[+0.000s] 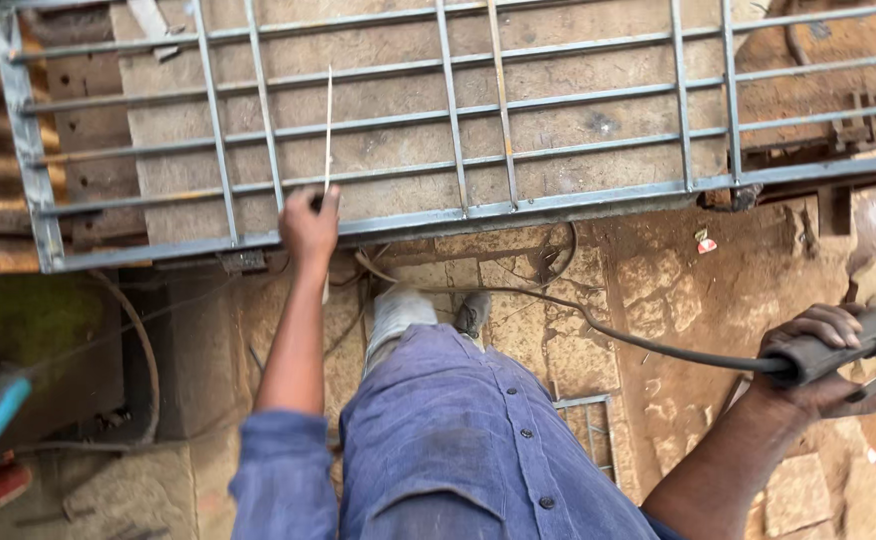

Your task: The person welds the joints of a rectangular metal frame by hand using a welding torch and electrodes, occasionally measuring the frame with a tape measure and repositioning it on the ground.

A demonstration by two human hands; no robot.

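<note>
Fingers (320,203) of our left hand (308,228) pinch thin rod (328,125) against grille (458,215) | right hand (826,365) grips electrode holder (848,352) | positioning; next needs steady alignment.

Thin rod (328,125): pale, straight and slender, standing nearly upright; its lower end is pinched in the left hand (310,226), and its length rises across the bars of the grille.
Metal grille (458,120): grey steel frame with thin crossing bars, lying flat over worn boards; the rod sits near its lower rail.
Electrode holder (843,350): dark clamp-style grip with a spring, gripped in the right hand (823,360); a black cable (608,335) trails leftward from it across the stone floor.
</note>
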